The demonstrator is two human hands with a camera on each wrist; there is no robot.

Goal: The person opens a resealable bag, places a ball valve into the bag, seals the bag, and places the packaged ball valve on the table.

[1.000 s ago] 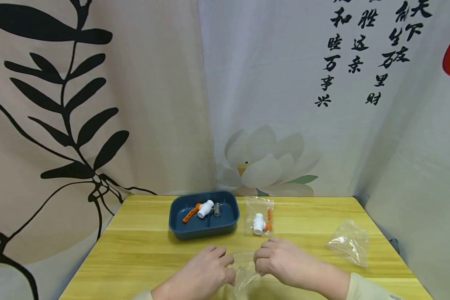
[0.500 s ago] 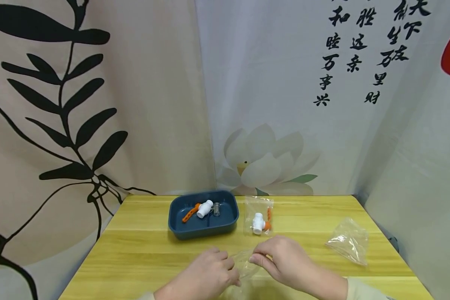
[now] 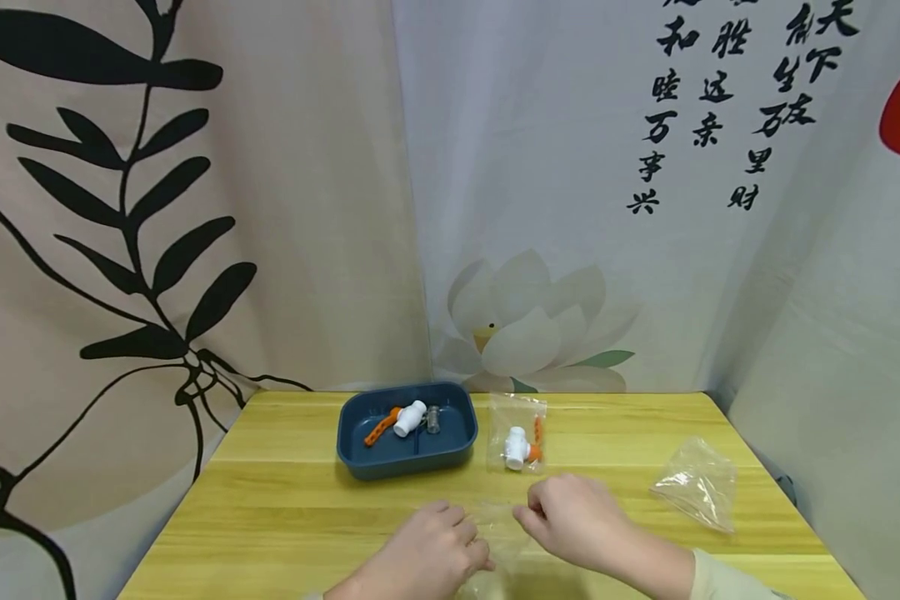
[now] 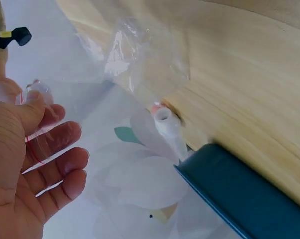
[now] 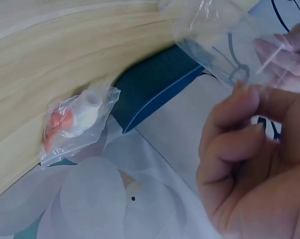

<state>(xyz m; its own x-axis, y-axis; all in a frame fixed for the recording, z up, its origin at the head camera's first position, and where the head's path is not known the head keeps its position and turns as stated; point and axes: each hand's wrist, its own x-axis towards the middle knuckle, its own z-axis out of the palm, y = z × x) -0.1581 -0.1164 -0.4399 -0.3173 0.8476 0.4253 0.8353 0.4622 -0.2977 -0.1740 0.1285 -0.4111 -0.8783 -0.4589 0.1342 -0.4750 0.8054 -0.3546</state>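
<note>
Between my two hands is a thin clear zip bag (image 3: 498,533), close over the front middle of the table. My left hand (image 3: 435,550) pinches it between thumb and forefinger; a red zip line shows there in the left wrist view, the other fingers loosely bent. My right hand (image 3: 577,517) has its fingers curled, and in the right wrist view its thumb and forefinger pinch the edge of the film. No part shows inside the bag.
Behind the hands, a dark blue tray (image 3: 412,469) holds a white tee-shaped fitting (image 3: 410,418), an orange strip (image 3: 381,427) and a small clear cylinder (image 3: 433,419). Beside it lies a bag with a white fitting and orange parts (image 3: 517,446). A crumpled clear bag (image 3: 697,483) lies at right.
My right hand has turned and curled its fingers, moving slightly right along the bag. My left hand has shifted a little right. Tray and other bags stay put.
</note>
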